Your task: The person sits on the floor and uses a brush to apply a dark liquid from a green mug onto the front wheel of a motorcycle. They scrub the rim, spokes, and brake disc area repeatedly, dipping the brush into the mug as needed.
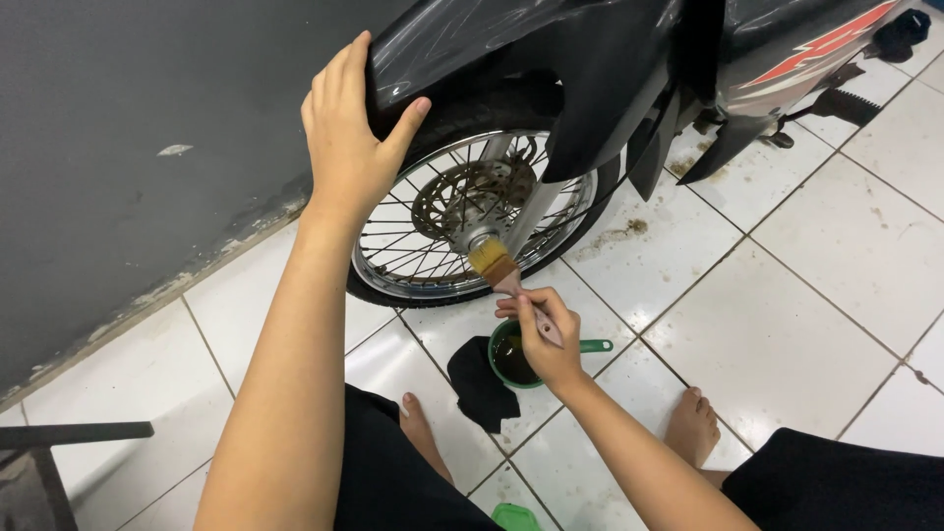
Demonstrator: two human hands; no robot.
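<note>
My left hand (349,133) grips the front edge of a motorbike's black front mudguard (492,49), thumb under its rim. My right hand (544,339) holds a small paintbrush (501,275) by its pinkish handle, bristles up and touching the spoked front wheel (462,211) near the hub and brake disc. Just below that hand a green cup (511,359) with a side handle holds dark liquid. A black rag (480,383) lies on the tiles beside the cup.
A dark grey wall (118,147) runs along the left. White floor tiles (816,285) show dirty spots near the wheel. My bare feet (693,428) rest on the floor. A green lid (514,517) sits at the bottom edge, a dark frame (49,442) at the lower left.
</note>
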